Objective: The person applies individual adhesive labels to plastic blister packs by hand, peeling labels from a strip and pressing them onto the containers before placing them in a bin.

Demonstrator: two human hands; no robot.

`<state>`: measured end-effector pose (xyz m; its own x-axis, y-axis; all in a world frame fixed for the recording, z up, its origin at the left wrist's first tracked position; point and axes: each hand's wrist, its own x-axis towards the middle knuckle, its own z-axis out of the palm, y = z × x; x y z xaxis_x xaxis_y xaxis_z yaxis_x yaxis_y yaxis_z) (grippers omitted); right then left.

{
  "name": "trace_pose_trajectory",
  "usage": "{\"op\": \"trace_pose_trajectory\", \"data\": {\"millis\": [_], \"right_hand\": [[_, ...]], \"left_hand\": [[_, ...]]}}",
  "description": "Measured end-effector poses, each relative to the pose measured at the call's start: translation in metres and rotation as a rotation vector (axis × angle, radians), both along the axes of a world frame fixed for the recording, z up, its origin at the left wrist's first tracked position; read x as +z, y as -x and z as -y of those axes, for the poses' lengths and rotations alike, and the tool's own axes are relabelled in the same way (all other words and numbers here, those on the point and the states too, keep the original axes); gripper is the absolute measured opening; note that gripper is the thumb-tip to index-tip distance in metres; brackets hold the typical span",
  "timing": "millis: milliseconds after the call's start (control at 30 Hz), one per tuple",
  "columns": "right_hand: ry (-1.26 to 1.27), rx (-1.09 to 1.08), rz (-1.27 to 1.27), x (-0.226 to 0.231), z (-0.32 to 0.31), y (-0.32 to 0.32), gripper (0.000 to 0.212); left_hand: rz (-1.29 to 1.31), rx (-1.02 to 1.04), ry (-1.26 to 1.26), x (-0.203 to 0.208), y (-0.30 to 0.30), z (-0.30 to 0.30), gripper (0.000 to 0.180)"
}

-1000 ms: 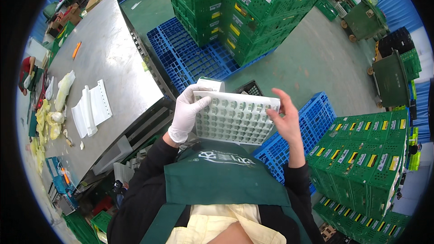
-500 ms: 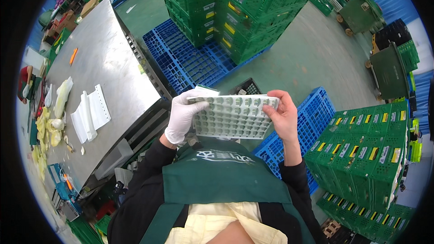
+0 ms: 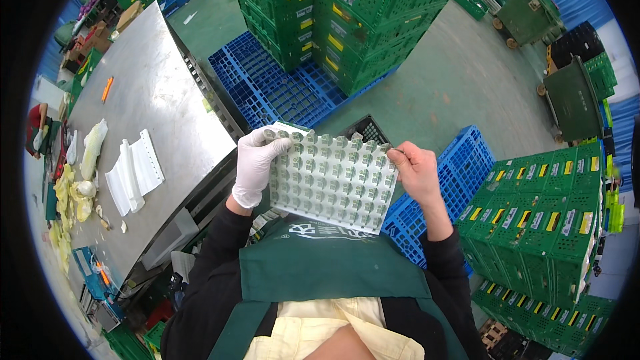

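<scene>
Sheet of small green labels (image 3: 331, 182) between gloved left hand (image 3: 256, 163) and bare right hand (image 3: 417, 172).

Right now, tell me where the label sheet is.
Mid-picture in the head view, the label sheet is held between the gloved left hand and the bare right hand, in front of the green apron.

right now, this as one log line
left grip: gloved, holding label sheet; right grip: bare, closed at its upper-right corner; steel table: at left
</scene>
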<state>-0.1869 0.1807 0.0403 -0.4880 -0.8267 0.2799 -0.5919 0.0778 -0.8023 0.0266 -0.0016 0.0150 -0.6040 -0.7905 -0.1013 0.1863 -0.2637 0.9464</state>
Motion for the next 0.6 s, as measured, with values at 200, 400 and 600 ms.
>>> {"op": "trace_pose_trajectory", "data": {"millis": [200,400,600], "right_hand": [[0.03,0.235,-0.588,0.054,0.025,0.013,0.049],[-0.179,0.518,-0.729,0.055,0.039,0.015,0.023],[-0.078,0.682,-0.967,0.047,0.037,0.0,0.012]], "left_hand": [[0.126,-0.12,0.067,0.016,0.007,0.006,0.014],[0.11,-0.18,0.069,0.027,0.011,0.009,0.013],[0.147,-0.214,-0.069,0.02,0.016,0.015,0.013]]}}
